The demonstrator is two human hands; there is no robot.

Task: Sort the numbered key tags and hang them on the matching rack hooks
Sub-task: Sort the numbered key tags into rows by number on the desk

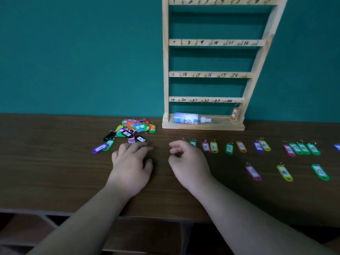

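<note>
Well, a person is reaching two bare arms over a brown table (55, 172). The left hand (131, 168) is lying palm down with straight fingers, holding nothing. Its fingertips are sitting just beside a black tag (140, 139) marked 1 and a pink tag (131, 139). Those two are lying at the near edge of a heap of key tags (136, 127), too jumbled for me to count. Left of the hand, one purple tag (100, 148) and one green tag (109, 145) are lying side by side.

The right hand (187, 162) is hanging close by with its fingers curling loosely, and I am seeing nothing in them. It is hiding part of the first tag in the long row (241, 146). I am counting twelve tags in that row, and the last one is only half showing at the far right. Three more are lying in the near row (284, 173): one pink, one yellow, one green.

Behind them a wooden rack (165, 70) is standing against the green wall. It is showing four bars with six numbers each, 1 to 24. One orange tag (234, 113) is hanging by 24. One spray bottle (191, 120) is lying on its side in the rack's bottom tray.
</note>
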